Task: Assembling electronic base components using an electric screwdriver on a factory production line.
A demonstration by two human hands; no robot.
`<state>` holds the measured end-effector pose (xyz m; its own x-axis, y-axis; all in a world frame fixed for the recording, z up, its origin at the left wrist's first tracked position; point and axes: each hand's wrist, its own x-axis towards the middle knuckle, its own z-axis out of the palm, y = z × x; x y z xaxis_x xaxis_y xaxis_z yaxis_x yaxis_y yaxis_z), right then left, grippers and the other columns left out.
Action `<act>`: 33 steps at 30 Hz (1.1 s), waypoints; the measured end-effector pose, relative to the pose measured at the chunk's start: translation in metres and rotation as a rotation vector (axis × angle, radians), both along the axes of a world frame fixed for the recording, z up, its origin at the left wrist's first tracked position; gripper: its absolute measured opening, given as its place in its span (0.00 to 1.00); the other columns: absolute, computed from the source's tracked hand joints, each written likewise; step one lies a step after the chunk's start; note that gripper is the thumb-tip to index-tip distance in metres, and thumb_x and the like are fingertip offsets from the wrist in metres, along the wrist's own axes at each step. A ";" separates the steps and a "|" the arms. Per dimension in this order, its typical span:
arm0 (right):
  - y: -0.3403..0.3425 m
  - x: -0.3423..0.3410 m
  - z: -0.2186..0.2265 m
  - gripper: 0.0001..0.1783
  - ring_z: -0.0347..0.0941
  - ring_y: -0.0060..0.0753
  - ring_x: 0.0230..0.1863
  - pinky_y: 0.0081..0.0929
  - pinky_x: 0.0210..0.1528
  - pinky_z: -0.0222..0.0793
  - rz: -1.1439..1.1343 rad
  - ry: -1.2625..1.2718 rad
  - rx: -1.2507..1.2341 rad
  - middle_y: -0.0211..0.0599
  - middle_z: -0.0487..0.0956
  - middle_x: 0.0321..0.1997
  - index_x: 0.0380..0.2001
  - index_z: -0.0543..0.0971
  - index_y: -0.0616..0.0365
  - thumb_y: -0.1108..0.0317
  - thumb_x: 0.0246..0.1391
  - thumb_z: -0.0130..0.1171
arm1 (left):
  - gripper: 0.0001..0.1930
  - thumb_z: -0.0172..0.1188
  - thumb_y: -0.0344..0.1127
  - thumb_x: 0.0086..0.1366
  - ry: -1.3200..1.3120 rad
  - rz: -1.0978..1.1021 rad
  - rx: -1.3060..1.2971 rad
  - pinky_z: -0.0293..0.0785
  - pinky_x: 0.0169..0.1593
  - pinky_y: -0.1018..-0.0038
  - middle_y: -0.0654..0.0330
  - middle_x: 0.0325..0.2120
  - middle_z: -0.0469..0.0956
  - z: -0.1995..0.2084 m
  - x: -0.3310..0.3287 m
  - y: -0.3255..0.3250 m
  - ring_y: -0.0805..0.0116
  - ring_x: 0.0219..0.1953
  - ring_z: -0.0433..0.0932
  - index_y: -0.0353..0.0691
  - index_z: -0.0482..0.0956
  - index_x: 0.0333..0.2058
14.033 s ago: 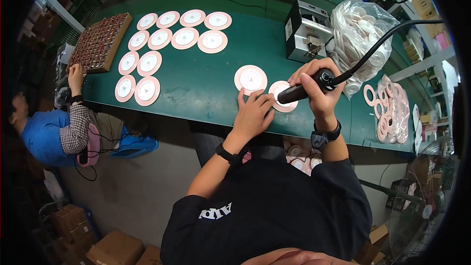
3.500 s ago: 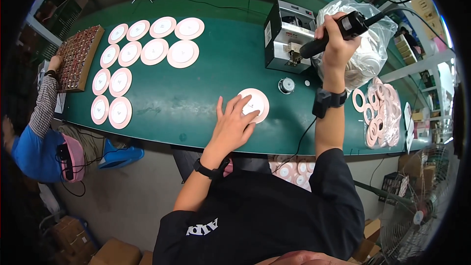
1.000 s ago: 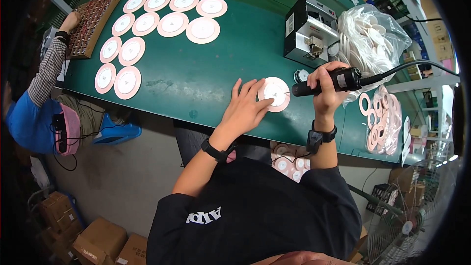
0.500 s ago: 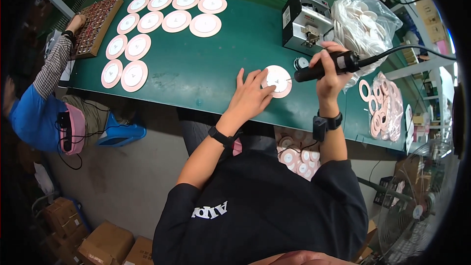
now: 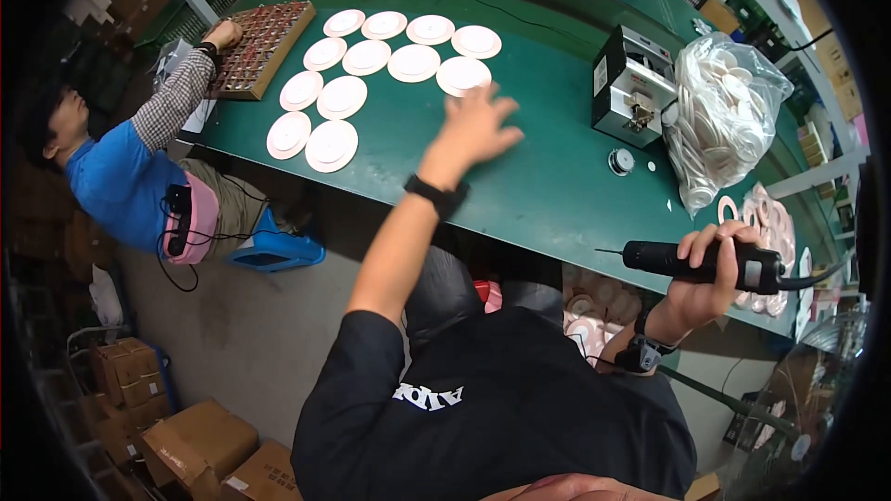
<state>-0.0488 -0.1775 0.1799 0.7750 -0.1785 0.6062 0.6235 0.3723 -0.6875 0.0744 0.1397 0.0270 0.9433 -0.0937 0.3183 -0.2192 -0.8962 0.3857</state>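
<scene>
My left hand (image 5: 474, 130) reaches over the green table with its fingers spread, somewhat smeared by motion and holding nothing. Its fingertips are at the near edge of a round white disc with a pale pink rim (image 5: 463, 76); whether they touch it I cannot tell. Several like discs (image 5: 342, 96) lie in rows to the left and beyond. Wrapped in my right hand (image 5: 713, 264) is a black corded electric screwdriver (image 5: 654, 258), held level over the table's front edge. Its thin bit points left.
Toward the back right stands a black-and-silver machine (image 5: 634, 83), beside a clear bag of white discs (image 5: 724, 111). A small round metal part (image 5: 621, 161) lies before it. Pink rings (image 5: 775, 223) are bagged at right. A co-worker (image 5: 121, 176) at left handles a brown tray (image 5: 264, 46).
My left hand has moved away from the disc it held flat, which no longer shows there. My right hand has drawn the screwdriver back toward me and rightward. The view has shifted.
</scene>
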 end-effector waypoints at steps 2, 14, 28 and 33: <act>-0.003 0.009 -0.007 0.11 0.65 0.27 0.21 0.28 0.23 0.68 -0.048 0.048 -0.029 0.42 0.71 0.39 0.47 0.69 0.59 0.76 0.61 0.53 | 0.29 0.65 0.56 0.59 -0.012 0.186 0.095 0.51 0.67 0.29 0.51 0.69 0.63 -0.003 0.025 0.045 0.40 0.70 0.58 0.57 0.79 0.58; -0.022 0.113 0.015 0.10 0.67 0.27 0.23 0.30 0.30 0.70 -0.031 -0.037 -0.036 0.36 0.73 0.30 0.45 0.74 0.59 0.77 0.61 0.57 | 0.34 0.68 0.51 0.59 0.265 -0.139 0.176 0.55 0.65 0.31 0.56 0.69 0.63 -0.002 -0.061 -0.038 0.36 0.67 0.61 0.63 0.71 0.66; -0.004 0.234 -0.030 0.07 0.73 0.29 0.22 0.30 0.29 0.72 -0.111 -0.005 -0.086 0.35 0.76 0.26 0.35 0.75 0.62 0.80 0.57 0.63 | 0.26 0.66 0.44 0.62 -0.035 -0.081 -0.104 0.43 0.68 0.30 0.58 0.66 0.67 -0.026 -0.115 -0.121 0.37 0.67 0.59 0.60 0.78 0.60; -0.006 0.212 0.003 0.08 0.72 0.30 0.21 0.30 0.29 0.72 -0.153 -0.031 -0.075 0.35 0.75 0.25 0.35 0.74 0.62 0.80 0.55 0.64 | 0.25 0.65 0.45 0.62 -0.058 -0.096 -0.101 0.44 0.68 0.31 0.57 0.65 0.68 -0.023 -0.111 -0.123 0.39 0.67 0.60 0.60 0.79 0.59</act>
